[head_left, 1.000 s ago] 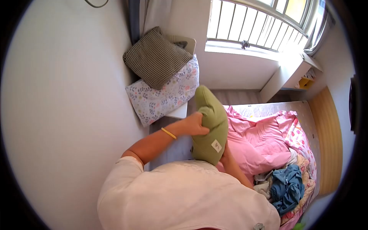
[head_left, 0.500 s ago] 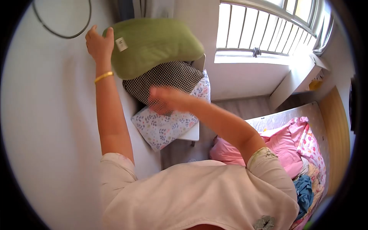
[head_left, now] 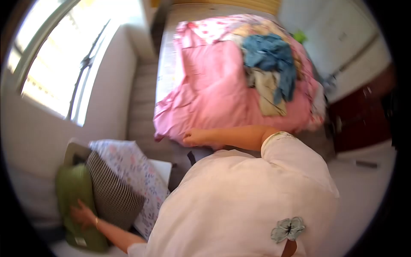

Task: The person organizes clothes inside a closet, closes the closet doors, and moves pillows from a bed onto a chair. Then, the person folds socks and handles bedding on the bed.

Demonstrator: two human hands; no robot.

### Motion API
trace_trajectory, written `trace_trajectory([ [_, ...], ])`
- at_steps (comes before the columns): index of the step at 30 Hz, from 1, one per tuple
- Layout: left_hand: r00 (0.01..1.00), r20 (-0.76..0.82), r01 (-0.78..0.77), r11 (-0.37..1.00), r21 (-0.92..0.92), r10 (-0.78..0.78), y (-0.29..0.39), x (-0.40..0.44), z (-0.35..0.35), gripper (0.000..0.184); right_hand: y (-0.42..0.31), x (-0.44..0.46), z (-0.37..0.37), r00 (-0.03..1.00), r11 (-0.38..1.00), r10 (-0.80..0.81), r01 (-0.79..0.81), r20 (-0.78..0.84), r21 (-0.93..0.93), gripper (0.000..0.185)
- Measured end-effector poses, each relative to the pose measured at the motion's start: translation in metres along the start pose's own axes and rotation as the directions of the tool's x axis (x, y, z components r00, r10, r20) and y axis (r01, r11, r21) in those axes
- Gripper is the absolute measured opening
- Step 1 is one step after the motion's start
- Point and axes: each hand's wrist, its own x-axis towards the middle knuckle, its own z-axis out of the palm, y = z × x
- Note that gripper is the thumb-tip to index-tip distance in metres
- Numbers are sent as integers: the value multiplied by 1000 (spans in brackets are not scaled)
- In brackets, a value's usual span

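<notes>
My left hand (head_left: 84,214) lies with fingers spread on a green pillow (head_left: 75,184) at the lower left. That pillow stands on edge, leaning beside a black-and-white checked pillow (head_left: 111,188). Next to the checked one is a white floral pillow (head_left: 130,165), and all of them rest on a white chair (head_left: 162,170). My right hand (head_left: 195,137) is held out in front of my body, over the near edge of the bed. Its fingers look loosely bent, and I see nothing in them.
Ahead is a bed with a pink quilt (head_left: 209,85), a blue garment (head_left: 267,51) and a beige garment (head_left: 272,94) on it. A barred window (head_left: 55,64) is at the left. A dark red cabinet (head_left: 361,111) stands at the right.
My view has swung right toward the bed, so the pillows now appear lower left. My left hand has gone from the green pillow's edge to its face. My right hand has moved away from the pillows.
</notes>
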Motion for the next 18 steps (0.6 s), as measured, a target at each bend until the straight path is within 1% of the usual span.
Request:
trace_trajectory([
  [1,998,23,62,996,72,-64,7,-5,-16,70,31,-2,-22,996,995,64,-60,-54,78,34],
  [3,993,9,116,987,109,-118,11,-13,-23,68,123,12,-55,980,965,167,-140,-106,223,31],
  [4,993,23,113,989,94,-116,15,-2,9,68,148,4,-35,954,947,269,-237,-132,216,29],
  [6,987,23,157,979,126,-161,24,-9,2,68,210,-19,-39,895,890,433,-407,-104,206,26],
  [7,980,58,175,957,233,-193,34,-10,2,68,227,-34,-33,852,848,515,-490,-93,200,25],
  [8,970,82,191,921,340,-231,46,-18,-3,68,241,-54,-19,834,827,546,-520,-79,215,26],
  [9,973,10,220,943,249,-230,69,-47,-25,67,262,-77,-5,820,802,569,-535,-63,266,27],
  [10,970,-40,245,954,171,-241,84,-92,-38,66,270,-94,-6,870,868,485,-465,-88,176,28],
  [12,994,78,74,996,51,-78,128,-168,-47,63,283,-128,-9,940,947,317,-322,-125,-18,29],
  [13,983,157,-86,995,-48,92,150,-215,-63,60,293,-145,-11,935,946,325,-322,-140,45,30],
  [14,920,304,-181,956,-231,248,169,-265,-105,61,305,-159,-16,932,944,327,-314,-154,101,31],
  [15,864,332,-286,912,-293,378,190,-314,-127,63,318,-173,-24,931,942,324,-300,-167,152,33],
  [16,788,360,-351,844,-406,500,208,-355,-145,65,332,-194,-37,918,946,311,-275,-245,171,32],
  [17,692,380,-384,759,-526,614,226,-396,-164,67,346,-218,-48,901,951,298,-250,-315,185,32],
  [18,583,392,-383,666,-640,712,244,-436,-182,70,362,-244,-61,881,956,281,-221,-382,193,31],
])
